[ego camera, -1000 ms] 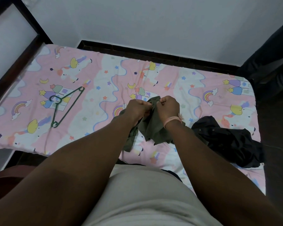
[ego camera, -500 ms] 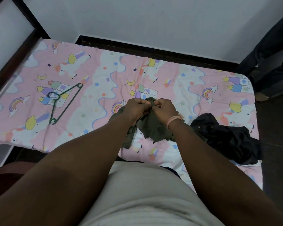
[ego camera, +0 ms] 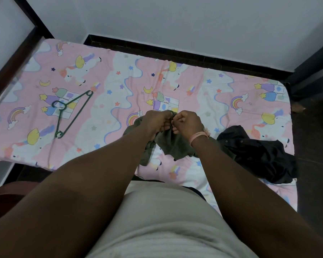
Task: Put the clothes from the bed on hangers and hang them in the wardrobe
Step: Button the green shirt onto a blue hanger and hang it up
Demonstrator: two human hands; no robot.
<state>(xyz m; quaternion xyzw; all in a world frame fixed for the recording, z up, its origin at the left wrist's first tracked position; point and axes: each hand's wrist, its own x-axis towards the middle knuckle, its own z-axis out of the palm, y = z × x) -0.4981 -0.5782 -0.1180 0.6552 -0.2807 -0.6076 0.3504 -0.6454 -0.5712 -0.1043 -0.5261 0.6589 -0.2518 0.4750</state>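
An olive-green garment lies bunched near the front edge of the bed. My left hand and my right hand pinch its top edge side by side, fingers closed on the cloth. A pink band circles my right wrist. To the right lies a crumpled black garment, touching the olive one under my right forearm. A green plastic hanger rests flat on the sheet to the left, well apart from both hands.
The bed carries a pink sheet printed with unicorns and rainbows. A dark wooden frame runs along the left, a white wall stands behind, and dark floor shows at the right. My light shirt fills the bottom.
Both hands stay closed on the olive garment's top edge, shifting slightly as they work the cloth. The hanger and the black garment have not moved.
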